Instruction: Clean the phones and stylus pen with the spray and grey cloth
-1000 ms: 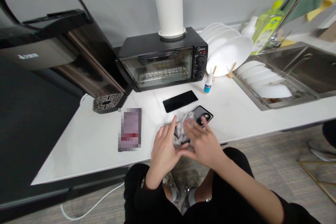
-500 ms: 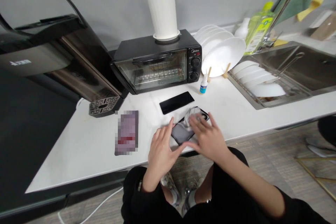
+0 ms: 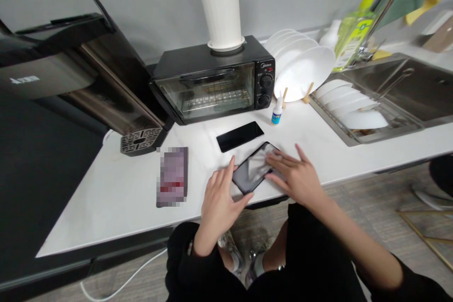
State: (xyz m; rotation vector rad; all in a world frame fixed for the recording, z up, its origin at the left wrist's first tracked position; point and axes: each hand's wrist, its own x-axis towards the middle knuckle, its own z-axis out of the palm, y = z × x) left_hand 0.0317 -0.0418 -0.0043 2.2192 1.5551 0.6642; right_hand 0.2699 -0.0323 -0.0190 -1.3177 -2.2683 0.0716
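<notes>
A dark-edged smartphone (image 3: 243,178) lies on the white counter in front of me. My left hand (image 3: 219,198) steadies it from the left, forefinger at one corner and thumb at the near corner. Beneath the fingers of my right hand (image 3: 299,177) is a crumpled pale grey cloth or wipe (image 3: 257,164), pressed on the phone's right half and hiding part of it. Just behind lies a second phone (image 3: 240,137) with a black screen. A small white spray bottle (image 3: 276,114) with a blue label stands upright near the plates.
A blurred-out flat purple item (image 3: 172,174) lies to the left. Behind are a black toaster oven (image 3: 212,89) carrying a white utensil pot (image 3: 221,14), and a dark drink machine (image 3: 120,89). White plates (image 3: 304,73) stand racked beside the metal sink (image 3: 414,85).
My right hand has slid to the right and its fingers lie flatter over the cloth. Its thumb has parted from my left thumb. My left hand keeps its place on the phone.
</notes>
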